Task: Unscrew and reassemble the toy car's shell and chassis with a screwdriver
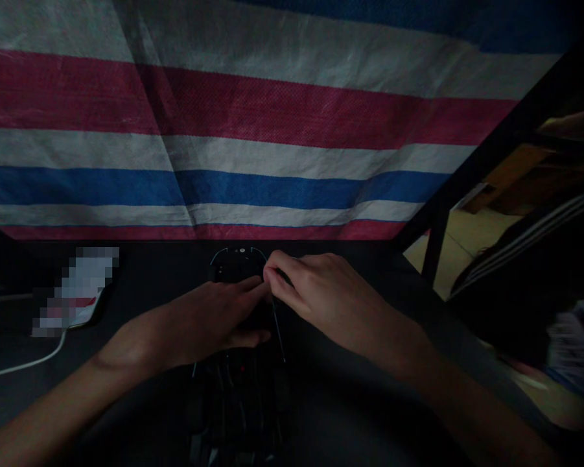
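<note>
Both hands on a black toy car, pinch at its far right edge

Dark shot, detail poor. Black toy car, or a similar model vehicle, lies on the table directly under the left grip: far end with its pale curved outline just beyond the fingers, remaining body running back toward the wearer. Small red spot on the body, just nearer than the left thumb.

Left hand laid across the top from the left, fingers reaching over, thumb apart from them; can't tell if it clamps or only steadies. Right hand bent in a pinch at the far right edge, fingertips meeting the left ones; can't tell what, if anything, sits between them. Thin pale strip runs from just under the right grip toward the wearer.

Handling, judged: probably light, stiff plastic, a bit slick; thin edge parts likely bend or snap. Best hold: across the main body, both sides, off the strip.

Left of the grips, well apart: phone-like device, blurred out, white cable. Beyond the grips: striped woven sheet.
</note>
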A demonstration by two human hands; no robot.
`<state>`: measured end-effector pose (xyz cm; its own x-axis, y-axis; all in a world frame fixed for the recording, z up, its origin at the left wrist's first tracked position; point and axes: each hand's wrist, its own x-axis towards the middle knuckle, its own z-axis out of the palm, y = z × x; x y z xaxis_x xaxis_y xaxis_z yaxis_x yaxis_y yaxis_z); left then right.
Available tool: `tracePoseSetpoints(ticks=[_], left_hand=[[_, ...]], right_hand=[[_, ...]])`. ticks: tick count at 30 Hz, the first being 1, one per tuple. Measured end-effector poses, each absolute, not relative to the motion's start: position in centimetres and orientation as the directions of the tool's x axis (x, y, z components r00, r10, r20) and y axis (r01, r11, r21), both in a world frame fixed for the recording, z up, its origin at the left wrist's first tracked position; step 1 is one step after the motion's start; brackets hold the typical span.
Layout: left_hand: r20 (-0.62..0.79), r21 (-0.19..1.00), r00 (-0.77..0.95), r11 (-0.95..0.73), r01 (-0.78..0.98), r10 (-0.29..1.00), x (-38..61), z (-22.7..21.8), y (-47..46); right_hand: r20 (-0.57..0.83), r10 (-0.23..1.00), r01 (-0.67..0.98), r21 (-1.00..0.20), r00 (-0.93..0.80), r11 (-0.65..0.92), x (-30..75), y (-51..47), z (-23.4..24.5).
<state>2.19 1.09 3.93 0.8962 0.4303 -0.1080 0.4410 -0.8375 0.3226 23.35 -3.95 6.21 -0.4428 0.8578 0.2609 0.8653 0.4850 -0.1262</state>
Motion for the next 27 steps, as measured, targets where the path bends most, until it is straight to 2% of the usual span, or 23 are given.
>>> tracePoseSetpoints(ticks=[5, 12, 16, 21, 27], left_hand=[[-0.116, 0.341, 0.895, -0.829, 0.443, 0.430, 2.3, 4.1, 1.1], [-0.094, 0.217, 0.897, -0.870, 0.443, 0.433, 1.9, 3.9, 0.8], [-0.019, 0.136, 0.899, -0.890, 0.436, 0.437, 1.3, 3.4, 0.5], [0.012, 0.190, 0.899, -0.884, 0.427, 0.437, 1.3, 3.0, 0.6], [-0.091, 0.242, 0.895, -0.862, 0.445, 0.436, 1.8, 3.8, 0.7]], right_hand=[[0.254, 0.819, 0.800, -0.199, -0.515, 0.565, 24.1, -4.0, 6.3], [0.303, 0.759, 0.691, -0.316, -0.576, 0.651, 24.0, -3.8, 7.2], [0.295, 0.756, 0.704, -0.280, -0.584, 0.653, 23.4, -3.6, 7.1], [0.276, 0.801, 0.790, -0.179, -0.531, 0.586, 23.2, -3.6, 6.4], [0.265, 0.777, 0.721, -0.290, -0.571, 0.629, 24.0, -3.9, 7.1]])
